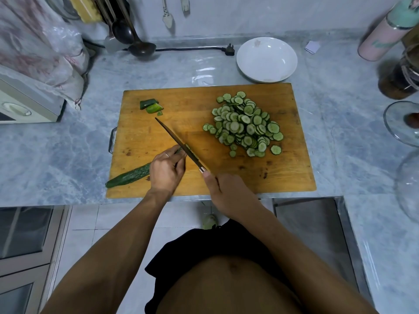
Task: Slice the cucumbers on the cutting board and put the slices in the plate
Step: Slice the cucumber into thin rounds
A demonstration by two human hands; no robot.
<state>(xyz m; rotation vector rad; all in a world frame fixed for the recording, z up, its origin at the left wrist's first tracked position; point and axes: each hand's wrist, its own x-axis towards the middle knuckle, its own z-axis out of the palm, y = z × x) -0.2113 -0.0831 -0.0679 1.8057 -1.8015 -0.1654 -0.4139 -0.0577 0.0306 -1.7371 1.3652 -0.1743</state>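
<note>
The left hand [166, 168] pins the cucumber [129, 176], which runs leftward off the cutting board [283, 173]. The right hand [226, 189] grips the knife [179, 145], its blade apparently at the cucumber's cut end.

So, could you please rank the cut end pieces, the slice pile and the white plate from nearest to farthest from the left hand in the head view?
From the left hand, which holds the cucumber:
1. Cut end pieces, at the board's far left.
2. Slice pile, on the board's right half.
3. White plate, beyond the board's far right corner.
</note>
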